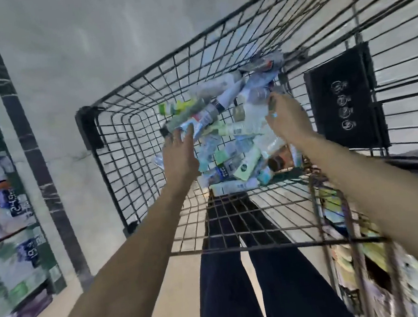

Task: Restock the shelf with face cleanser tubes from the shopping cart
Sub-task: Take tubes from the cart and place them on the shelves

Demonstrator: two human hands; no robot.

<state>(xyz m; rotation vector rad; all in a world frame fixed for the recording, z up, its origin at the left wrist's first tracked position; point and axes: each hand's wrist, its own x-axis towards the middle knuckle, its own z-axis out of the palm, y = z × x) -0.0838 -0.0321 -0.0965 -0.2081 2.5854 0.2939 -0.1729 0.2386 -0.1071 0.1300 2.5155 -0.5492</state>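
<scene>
A wire shopping cart (127, 130) fills the middle of the view, with a heap of face cleanser tubes (229, 140) in white, pale green and blue on its floor. Both my arms reach down into it. My left hand (179, 156) hangs over the left side of the heap, fingers stretched out and touching a silvery tube (194, 123). My right hand (284, 122) is on the right side of the heap, fingers curled down among the tubes; blur hides what they hold. The frame is blurred by motion.
A shelf (4, 205) with stocked packs and price tags runs along the left edge. More shelving with products (368, 257) stands at the lower right behind the cart. A black sign panel (344, 102) hangs on the cart's right wall. My legs (254, 282) show below.
</scene>
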